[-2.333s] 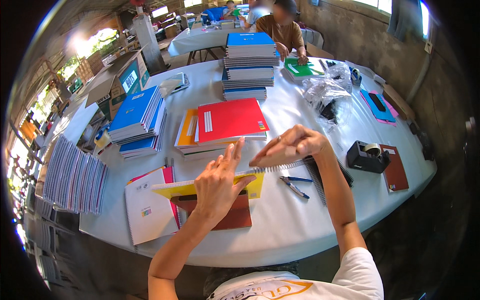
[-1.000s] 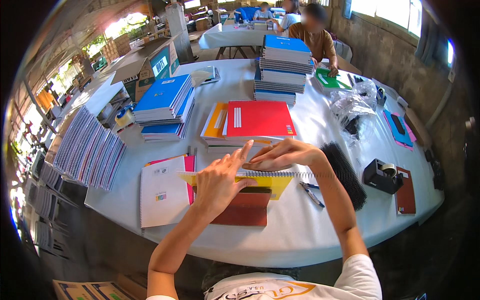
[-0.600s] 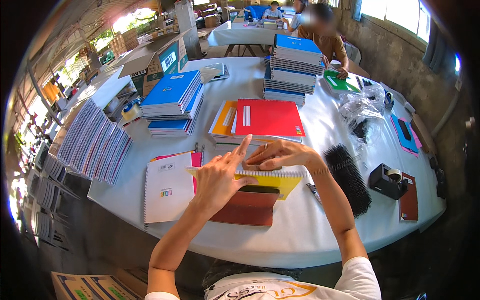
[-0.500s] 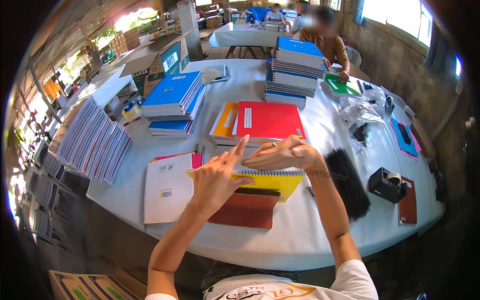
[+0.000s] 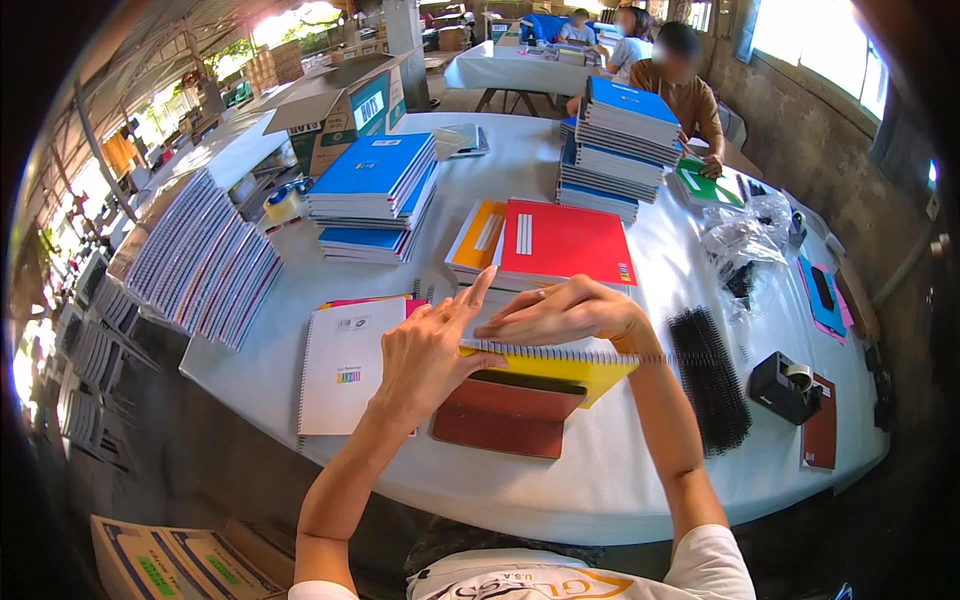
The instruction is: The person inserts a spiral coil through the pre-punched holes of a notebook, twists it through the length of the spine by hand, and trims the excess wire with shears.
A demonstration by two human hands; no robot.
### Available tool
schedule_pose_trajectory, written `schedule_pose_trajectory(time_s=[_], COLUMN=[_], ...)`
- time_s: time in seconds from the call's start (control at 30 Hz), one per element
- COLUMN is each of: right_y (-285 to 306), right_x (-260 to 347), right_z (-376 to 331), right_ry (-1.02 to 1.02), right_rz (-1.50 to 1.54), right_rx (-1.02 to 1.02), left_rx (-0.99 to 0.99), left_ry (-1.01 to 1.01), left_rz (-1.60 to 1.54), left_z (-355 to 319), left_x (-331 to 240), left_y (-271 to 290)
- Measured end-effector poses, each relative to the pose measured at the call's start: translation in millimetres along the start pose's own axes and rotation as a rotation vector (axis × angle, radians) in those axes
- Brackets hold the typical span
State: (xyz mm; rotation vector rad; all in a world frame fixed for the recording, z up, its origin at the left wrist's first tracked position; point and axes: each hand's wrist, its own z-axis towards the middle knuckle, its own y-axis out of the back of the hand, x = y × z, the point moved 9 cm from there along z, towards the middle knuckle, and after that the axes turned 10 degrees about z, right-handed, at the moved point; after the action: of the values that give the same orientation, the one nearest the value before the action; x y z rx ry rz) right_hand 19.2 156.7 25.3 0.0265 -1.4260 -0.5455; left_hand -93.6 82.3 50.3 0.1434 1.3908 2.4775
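A yellow notebook (image 5: 590, 375) stands on its long side at the near middle of the table, a dark spiral coil (image 5: 655, 358) running along its top edge and sticking out past the right end. My left hand (image 5: 425, 350) grips the left part of that edge, thumb on the near face, the other fingers reaching behind. Above the coil, my right hand (image 5: 565, 312) is stretched flat with its fingers side by side; whether it touches the wire is hard to tell. A reddish-brown angled stand (image 5: 505, 415) sits against the notebook's near side.
Red (image 5: 570, 240) and orange notebooks lie beyond my hands, a white-covered notebook (image 5: 345, 370) left. Blue notebook stacks (image 5: 365, 170) stand farther back. Black coils (image 5: 710, 385) and a tape dispenser (image 5: 785, 388) lie right. Across the table, a person (image 5: 690, 100) handles a green notebook (image 5: 705, 185).
Less of the coil sticks out at the notebook's right end. My right hand has flattened and shifted slightly along the top edge. The whole view has swung a little.
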Motion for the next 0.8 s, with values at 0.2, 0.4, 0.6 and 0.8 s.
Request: schedule_pose_trajectory(time_s=[0.2,0.4,0.6,0.8], right_y=[0,-2,-2,-11], right_x=[15,-1,-2,-3], right_z=[4,27,42,52], right_ry=[0.223,0.023,0.074,-0.005], right_rz=[0.629,0.139,0.213,0.238], right_rx=[0.019,0.016,0.004,0.069], left_rx=[-0.1,-0.053,-0.039,0.017], left_ry=[0.029,0.092,0.373,0.486], left_rz=[0.017,-0.071,-0.902,-1.341], left_z=[-5,-11,-33,-47], left_x=[13,35,79,94], left_y=[7,6,-32,-69])
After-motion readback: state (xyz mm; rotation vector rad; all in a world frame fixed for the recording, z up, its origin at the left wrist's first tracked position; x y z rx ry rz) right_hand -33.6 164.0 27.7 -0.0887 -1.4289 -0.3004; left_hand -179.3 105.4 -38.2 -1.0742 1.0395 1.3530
